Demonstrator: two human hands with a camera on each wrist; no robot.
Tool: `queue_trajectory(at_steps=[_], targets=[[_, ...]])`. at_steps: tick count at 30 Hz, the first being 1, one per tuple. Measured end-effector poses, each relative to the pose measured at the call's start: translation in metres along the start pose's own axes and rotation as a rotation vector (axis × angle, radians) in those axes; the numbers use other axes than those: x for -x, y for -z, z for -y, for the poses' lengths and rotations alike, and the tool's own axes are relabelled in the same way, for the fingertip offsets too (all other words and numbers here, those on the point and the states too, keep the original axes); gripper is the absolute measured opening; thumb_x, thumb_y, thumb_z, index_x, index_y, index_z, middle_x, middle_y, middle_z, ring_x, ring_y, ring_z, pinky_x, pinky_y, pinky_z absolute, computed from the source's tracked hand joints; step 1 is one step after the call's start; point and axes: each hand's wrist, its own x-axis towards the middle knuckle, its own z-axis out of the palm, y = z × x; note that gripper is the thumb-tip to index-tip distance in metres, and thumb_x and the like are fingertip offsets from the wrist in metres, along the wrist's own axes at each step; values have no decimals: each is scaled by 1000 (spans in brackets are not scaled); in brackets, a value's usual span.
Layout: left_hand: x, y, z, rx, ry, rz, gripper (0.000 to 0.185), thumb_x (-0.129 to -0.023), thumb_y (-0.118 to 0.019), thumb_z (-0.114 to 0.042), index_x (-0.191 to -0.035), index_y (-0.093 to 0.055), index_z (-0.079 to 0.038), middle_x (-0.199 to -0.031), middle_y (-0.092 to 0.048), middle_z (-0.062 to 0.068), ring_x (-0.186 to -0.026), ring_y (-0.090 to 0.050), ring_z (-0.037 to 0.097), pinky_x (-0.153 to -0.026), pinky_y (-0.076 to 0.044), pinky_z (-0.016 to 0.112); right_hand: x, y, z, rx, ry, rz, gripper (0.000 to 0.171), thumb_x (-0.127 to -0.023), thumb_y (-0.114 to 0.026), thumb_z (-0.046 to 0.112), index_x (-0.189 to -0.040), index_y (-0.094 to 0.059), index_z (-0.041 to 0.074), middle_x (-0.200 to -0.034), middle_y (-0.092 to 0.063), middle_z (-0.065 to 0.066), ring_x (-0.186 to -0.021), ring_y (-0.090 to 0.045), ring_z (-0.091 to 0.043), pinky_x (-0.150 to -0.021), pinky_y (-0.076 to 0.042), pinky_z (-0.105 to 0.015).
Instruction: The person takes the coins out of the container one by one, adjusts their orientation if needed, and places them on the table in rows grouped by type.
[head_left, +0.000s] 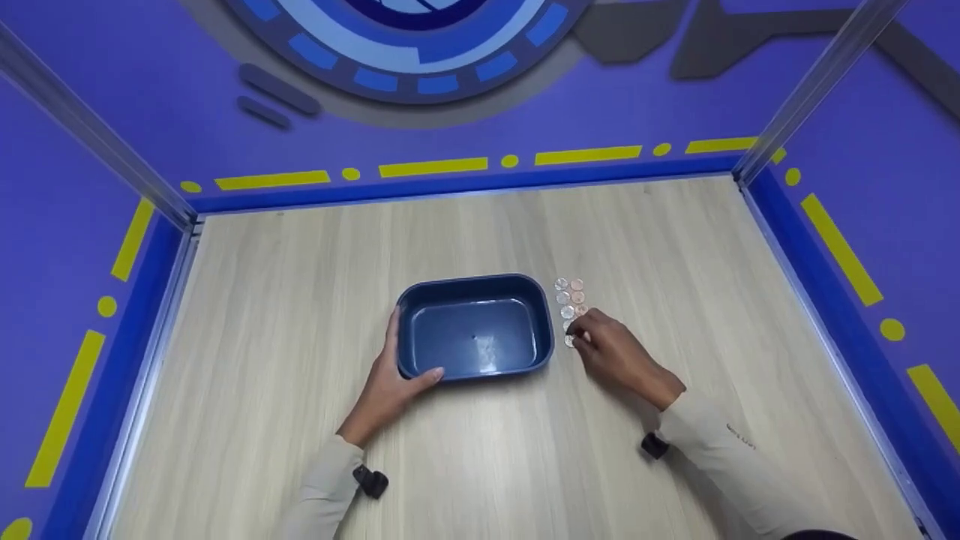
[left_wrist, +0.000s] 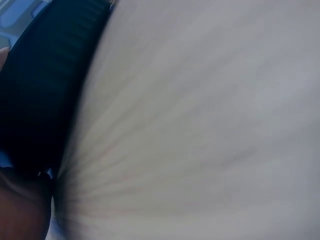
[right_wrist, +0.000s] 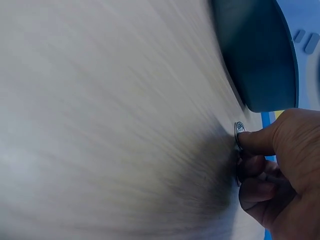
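A dark blue plastic tub (head_left: 474,328) sits empty in the middle of the wooden table (head_left: 300,300). My left hand (head_left: 396,375) grips the tub's near left corner, thumb along the front rim. Just right of the tub lie several small coins (head_left: 569,297) in a short double column. My right hand (head_left: 611,346) rests at the near end of that column, fingertips curled onto the closest coin (right_wrist: 239,131). In the right wrist view a finger presses that coin's edge on the table, with the tub (right_wrist: 260,50) behind. The left wrist view gives only blurred table and the tub's dark wall (left_wrist: 45,90).
Purple walls with yellow dashes enclose the table on three sides, with metal posts (head_left: 817,82) at the back corners. Bare wood stretches around the tub and behind the coins.
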Motion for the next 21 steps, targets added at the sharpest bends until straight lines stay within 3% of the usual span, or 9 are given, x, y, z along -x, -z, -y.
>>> queue_trajectory(at_steps=[7,12,21], targets=[[2,0,1,-10,9,-2,133,-88,-92,-42,-179,4,-27,-184,-11,9,-167,-18,35,-133,-18,62,4,-5,-4,23,59,-46,9,-98,-77,-5,-104,-77,2,-103,-70,-8,-90,-69,-21,-79,-59,-43],[1,-3,4,-15,24,-4,140,-88,-93,-45,-177,14,-29,-184,-6,13,-168,-14,38,-133,-16,62,6,4,-8,21,14,-83,8,-99,-77,-3,-105,-78,2,-101,-71,-6,-88,-67,-17,-77,-58,-40],[2,0,2,-36,-24,33,145,-86,-95,-44,-176,15,-16,-184,2,17,-168,-8,43,-133,-13,63,17,33,-12,-12,-65,-97,13,-101,-74,-4,-112,-78,-3,-106,-74,-10,-85,-66,-17,-75,-57,-36]])
